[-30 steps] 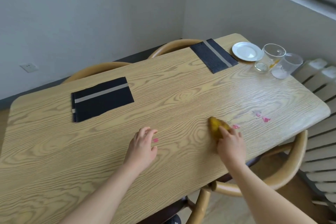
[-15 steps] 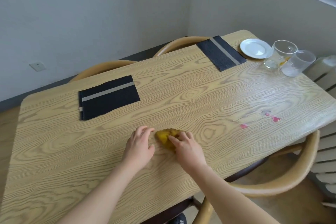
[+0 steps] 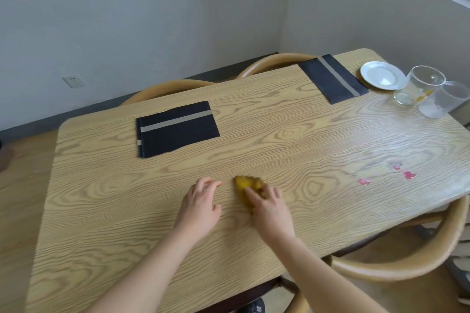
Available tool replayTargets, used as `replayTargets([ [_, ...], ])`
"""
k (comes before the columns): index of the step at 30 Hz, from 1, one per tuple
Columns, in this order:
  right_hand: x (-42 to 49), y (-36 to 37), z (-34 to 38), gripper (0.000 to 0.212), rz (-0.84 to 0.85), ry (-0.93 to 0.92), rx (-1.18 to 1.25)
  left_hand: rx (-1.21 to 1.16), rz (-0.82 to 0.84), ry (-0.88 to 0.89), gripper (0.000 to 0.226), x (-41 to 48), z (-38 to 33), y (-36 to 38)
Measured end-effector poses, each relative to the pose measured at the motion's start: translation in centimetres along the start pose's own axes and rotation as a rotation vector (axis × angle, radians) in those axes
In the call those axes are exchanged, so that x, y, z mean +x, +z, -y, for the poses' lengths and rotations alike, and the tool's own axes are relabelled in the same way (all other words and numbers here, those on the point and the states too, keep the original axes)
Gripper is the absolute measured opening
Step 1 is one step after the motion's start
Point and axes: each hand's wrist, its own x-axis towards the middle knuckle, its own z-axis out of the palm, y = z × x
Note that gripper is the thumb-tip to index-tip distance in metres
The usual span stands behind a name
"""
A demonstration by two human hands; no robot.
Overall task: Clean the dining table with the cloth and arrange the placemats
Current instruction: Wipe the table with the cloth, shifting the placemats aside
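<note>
A bunched yellow cloth (image 3: 244, 185) lies near the middle front of the wooden table (image 3: 292, 140). My right hand (image 3: 272, 208) presses on it, fingers laid over the cloth. My left hand (image 3: 201, 206) rests on the bare wood just left of the cloth, fingers loosely bent and holding nothing. Two dark placemats with a grey stripe lie toward the far side: one at the left (image 3: 176, 127), one at the far right (image 3: 333, 78), angled. Small pink stains (image 3: 407, 174) mark the table at the right.
A white plate (image 3: 381, 75) and two clear glasses (image 3: 417, 86) (image 3: 443, 101) stand at the far right corner. Wooden chairs sit behind the table (image 3: 165, 87) (image 3: 272, 62) and at the near right (image 3: 407, 256). A wall socket (image 3: 73, 81) is at the left.
My right hand has swept the cloth leftward from beside the pink stains to the table's middle, next to my left hand. A pink spot near my left hand is no longer visible.
</note>
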Motion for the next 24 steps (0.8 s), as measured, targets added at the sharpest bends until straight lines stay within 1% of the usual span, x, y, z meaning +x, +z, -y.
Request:
replayTargets([
  [2,-1.8,1.2,1.9,0.056,0.072,-0.219,-0.022,0.007,-0.004,0.017,0.051,-0.2,0.2,-0.1],
  [3,-2.5,1.7,2.1,0.055,0.094,-0.287,-0.042,0.013,-0.004,0.027,0.052,-0.4,0.3,-0.1],
  [5,-2.9,1.6,1.4,0.052,0.078,-0.313,-0.077,0.024,0.012,0.047,0.053,-0.7,0.6,-0.3],
  [6,-2.8,1.2,0.5,0.050,0.065,-0.280,-0.082,0.027,0.022,0.058,0.053,-0.8,0.8,-0.3],
  [8,-2.7,0.1,-1.5,0.049,0.010,-0.140,-0.084,0.029,0.040,0.081,0.054,-1.1,1.1,-0.5],
  [11,-3.7,-1.7,-5.0,0.050,-0.093,0.203,-0.062,0.018,0.050,0.112,0.055,-1.7,1.7,-0.6],
  [13,-4.7,-2.4,-6.4,0.049,-0.128,0.392,-0.027,0.013,0.065,0.129,0.055,-2.3,1.9,-0.6],
  [15,-5.5,-2.4,-5.7,0.050,-0.118,0.483,0.000,0.015,0.077,0.146,0.055,-2.8,2.3,-0.5],
  [16,-5.9,-2.2,-4.8,0.051,-0.107,0.493,0.006,0.017,0.083,0.152,0.055,-3.0,2.4,-0.6],
  [18,-6.7,-1.5,-2.4,0.052,-0.091,0.451,0.026,0.016,0.094,0.179,0.054,-3.4,2.6,-0.5],
  [20,-6.7,-0.8,-0.4,0.051,-0.002,0.347,0.105,0.018,0.105,0.185,0.054,-3.3,2.5,-0.5],
  [22,-7.1,-1.0,1.2,0.049,0.073,0.294,0.175,0.010,0.112,0.221,0.054,-3.3,2.0,-0.7],
  [24,-7.1,-1.5,2.3,0.048,0.070,0.278,0.222,0.007,0.114,0.253,0.053,-3.1,1.4,-0.7],
])
